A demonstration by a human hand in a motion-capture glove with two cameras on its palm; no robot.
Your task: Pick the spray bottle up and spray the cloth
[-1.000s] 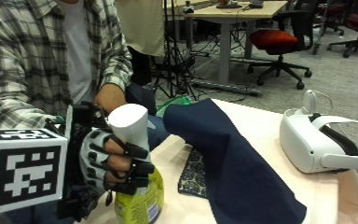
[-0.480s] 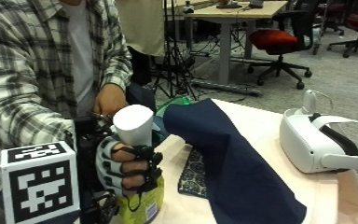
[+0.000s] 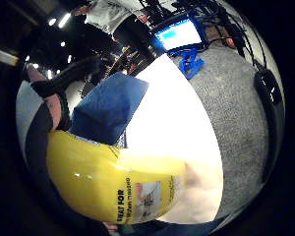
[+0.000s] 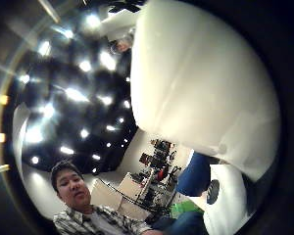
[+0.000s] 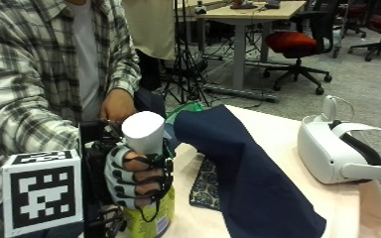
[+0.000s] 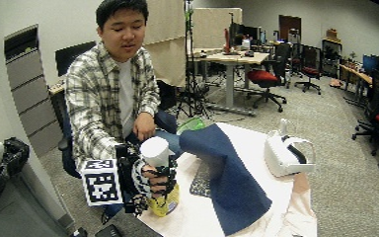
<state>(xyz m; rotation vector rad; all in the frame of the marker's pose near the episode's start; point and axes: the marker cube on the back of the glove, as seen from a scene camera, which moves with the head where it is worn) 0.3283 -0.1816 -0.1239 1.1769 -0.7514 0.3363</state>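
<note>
Spray bottle point(image 5: 146, 198), yellow with a white top, upright at near left corner of table point(image 5: 289, 144), gripped round its neck. Largest: dark blue cloth point(image 5: 256, 183), draped from far left toward near right, just right of bottle. White headset point(image 5: 339, 148) at right, well apart. Patterned mat point(image 5: 207, 186) half under cloth. Gloved right hand point(image 5: 136, 176), fingers curled tight round bottle. Bare hand point(image 5: 116, 105) resting on lap behind.
</note>
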